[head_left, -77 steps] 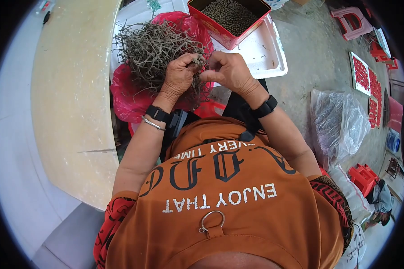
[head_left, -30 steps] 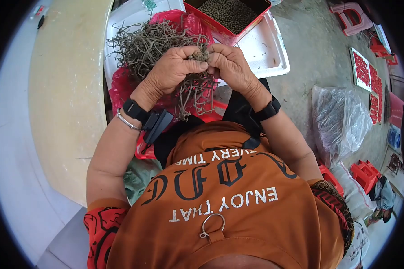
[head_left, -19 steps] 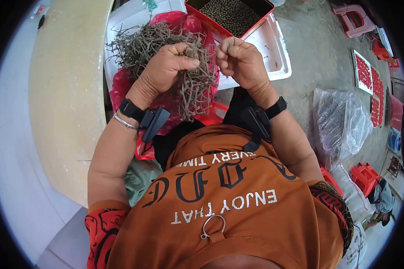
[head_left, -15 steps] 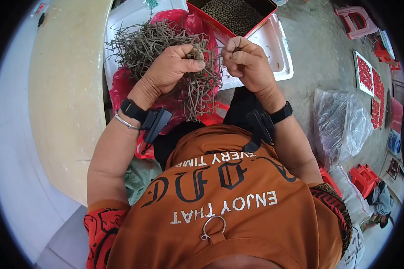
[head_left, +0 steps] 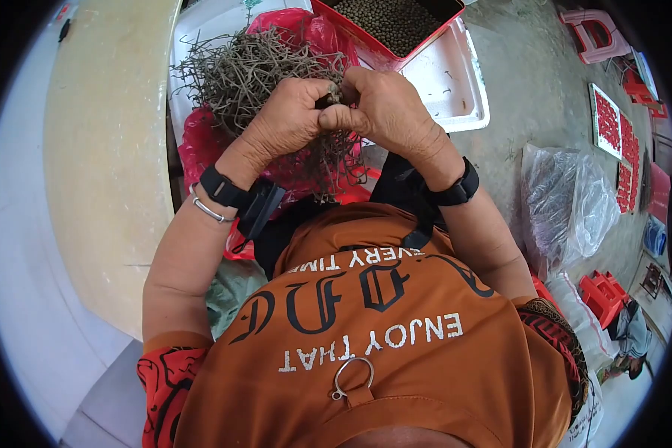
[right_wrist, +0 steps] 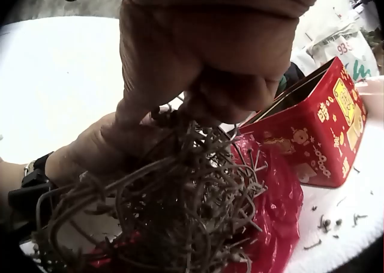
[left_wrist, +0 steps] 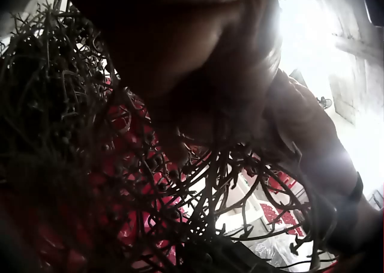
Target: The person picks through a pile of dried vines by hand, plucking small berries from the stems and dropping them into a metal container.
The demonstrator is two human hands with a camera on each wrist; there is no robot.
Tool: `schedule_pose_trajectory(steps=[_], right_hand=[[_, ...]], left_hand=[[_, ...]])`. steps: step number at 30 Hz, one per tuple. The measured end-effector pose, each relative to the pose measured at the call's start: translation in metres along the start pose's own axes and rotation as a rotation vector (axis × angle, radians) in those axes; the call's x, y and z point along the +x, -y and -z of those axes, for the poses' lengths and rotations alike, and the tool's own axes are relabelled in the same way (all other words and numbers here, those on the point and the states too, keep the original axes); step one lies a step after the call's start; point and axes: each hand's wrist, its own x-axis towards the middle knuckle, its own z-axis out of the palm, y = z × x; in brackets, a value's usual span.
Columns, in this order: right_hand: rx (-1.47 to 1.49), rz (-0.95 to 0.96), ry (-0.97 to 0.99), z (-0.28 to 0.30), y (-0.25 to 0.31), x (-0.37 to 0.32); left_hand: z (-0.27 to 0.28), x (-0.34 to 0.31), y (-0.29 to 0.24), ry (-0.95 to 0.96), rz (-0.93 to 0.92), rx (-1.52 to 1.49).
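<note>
My left hand (head_left: 287, 116) grips a bunch of dried, branching stems (head_left: 326, 170), which hang below the fingers over a pink plastic bag (head_left: 201, 145). Close against it, my right hand (head_left: 396, 112) has its fingers curled at the top of the bunch, thumb pointing toward the left hand. In the right wrist view, the right fingertips pinch among the tangled stems (right_wrist: 204, 189); the exact piece between them is hidden. A larger heap of the same stems (head_left: 235, 71) lies on the bag, just beyond the left hand.
A red tin (head_left: 366, 43) of small round greenish-brown seeds (head_left: 384, 22) stands in a white foam tray (head_left: 467, 112) with stray bits. A pale board (head_left: 112, 172) lies to the left. Clear plastic bag (head_left: 564, 201), red stools (head_left: 603, 299) and trays of red pieces (head_left: 607, 123) are at right.
Half a second ago my right hand was apart from the bunch, near the tin; it has come back left to the stems. The left hand has kept its hold on the bunch throughout.
</note>
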Motion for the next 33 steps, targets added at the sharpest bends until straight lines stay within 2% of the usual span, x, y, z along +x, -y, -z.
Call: schedule_pose_trajectory(steps=[4,7,8,11,13,16,17,20,21,23,24,29,31,32,33], right_hand=[[-0.076,0.047,0.011,0.0,-0.004,0.003],[0.152,0.102,0.22,0.006,-0.012,0.002],[0.154,0.101,0.223,0.005,-0.015,0.001],[0.732,0.051,0.297,-0.003,-0.024,-0.004],[0.756,0.024,0.291,-0.003,-0.027,-0.003],[0.801,-0.027,0.275,-0.003,-0.031,-0.002],[0.733,-0.008,0.23,-0.006,-0.03,-0.001],[0.594,0.038,0.146,-0.011,-0.027,0.002],[0.485,0.05,0.087,-0.012,-0.026,0.003],[0.266,0.065,-0.03,-0.014,-0.024,0.001],[0.265,0.064,-0.029,-0.015,-0.024,-0.001],[0.436,0.04,-0.096,-0.021,-0.023,-0.002],[0.62,0.02,-0.079,-0.024,-0.024,0.0],[0.62,0.022,-0.075,-0.022,-0.023,0.0],[0.714,0.004,-0.002,-0.017,-0.023,-0.002]], left_hand=[[0.001,0.002,0.012,0.051,0.033,-0.012],[0.001,0.0,0.009,0.114,0.052,-0.057],[0.002,0.0,0.007,0.144,0.062,-0.08],[0.005,-0.001,0.007,0.154,0.019,-0.072],[0.008,-0.001,0.003,0.159,0.0,-0.067],[0.01,0.003,-0.006,0.079,-0.101,0.193],[0.008,0.003,-0.002,0.08,-0.099,0.192],[0.001,0.003,0.016,0.0,-0.067,-0.081],[0.0,0.003,0.015,-0.004,-0.066,-0.078],[-0.005,0.002,0.012,-0.033,0.062,-0.226],[-0.008,0.003,0.011,-0.045,0.126,-0.3],[-0.017,0.002,0.011,0.013,0.107,-0.452],[-0.014,0.002,0.008,-0.045,0.091,-0.295],[-0.012,0.003,0.005,-0.073,0.082,-0.216],[-0.007,0.003,0.004,-0.078,0.083,-0.218]])
